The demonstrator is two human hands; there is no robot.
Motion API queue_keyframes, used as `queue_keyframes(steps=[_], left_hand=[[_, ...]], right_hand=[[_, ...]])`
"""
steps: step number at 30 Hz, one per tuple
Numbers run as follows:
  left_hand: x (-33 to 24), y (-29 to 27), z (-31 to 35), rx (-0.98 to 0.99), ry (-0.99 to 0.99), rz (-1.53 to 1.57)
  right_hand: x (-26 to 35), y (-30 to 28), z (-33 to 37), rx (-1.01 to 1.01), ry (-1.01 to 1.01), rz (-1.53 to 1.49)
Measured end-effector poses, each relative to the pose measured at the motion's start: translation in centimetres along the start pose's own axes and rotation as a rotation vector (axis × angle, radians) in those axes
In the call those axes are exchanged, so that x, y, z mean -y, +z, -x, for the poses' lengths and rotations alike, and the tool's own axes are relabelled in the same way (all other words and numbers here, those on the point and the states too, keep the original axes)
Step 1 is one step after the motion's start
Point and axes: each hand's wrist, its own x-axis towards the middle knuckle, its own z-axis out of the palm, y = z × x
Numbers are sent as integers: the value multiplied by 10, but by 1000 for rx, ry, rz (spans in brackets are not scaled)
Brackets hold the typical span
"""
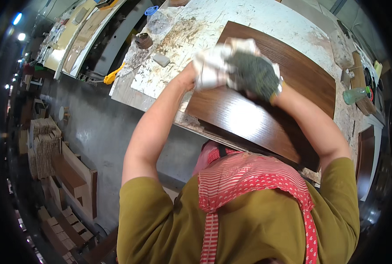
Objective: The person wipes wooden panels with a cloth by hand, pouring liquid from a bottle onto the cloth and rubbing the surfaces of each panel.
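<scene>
Both of my hands meet above a dark brown wood-grain panel (292,70), which lies on the worktable. My left hand (212,67) is wrapped in white fabric, a glove or cloth, and is blurred. Against it sits my right hand (255,75), in a dark grey-green work glove with a pale edge and a yellowish cuff. White fabric (244,45) also shows just beyond the dark glove; whether it is a separate cloth cannot be told. Motion and overlap hide the fingers of both hands. Light glares off the panel's near part.
The paint-stained white worktable (178,53) bears a clear jug with a blue cap (157,21), a dark brown jar (143,41) and a grey block (161,60). A green bottle (355,95) lies at right. Stacked cardboard (45,147) stands on the floor at left.
</scene>
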Motion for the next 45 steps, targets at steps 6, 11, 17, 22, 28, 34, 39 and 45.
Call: queue_keyframes(steps=[6, 11, 17, 22, 28, 34, 39, 45], left_hand=[[-17, 19, 14, -29, -99, -30], [2, -8, -10, -134, 2, -379], [13, -3, -2, -231, 344, -660], [12, 7, 8, -192, 417, -729], [5, 36, 21, -331, 375, -801], [11, 13, 19, -365, 331, -872], [-28, 9, 60, -145, -37, -646], [-37, 30, 144, -24, -347, -651]], right_hand=[[90, 20, 2, -108, 56, -119], [13, 5, 59, -127, 335, -32], [56, -14, 3, 96, 378, 88], [-2, 18, 1, -211, 218, 100], [-115, 20, -19, 30, 756, 159], [-41, 29, -10, -171, 339, 156], [-103, -8, 105, -125, 694, 85], [-82, 10, 151, -173, 751, 296]])
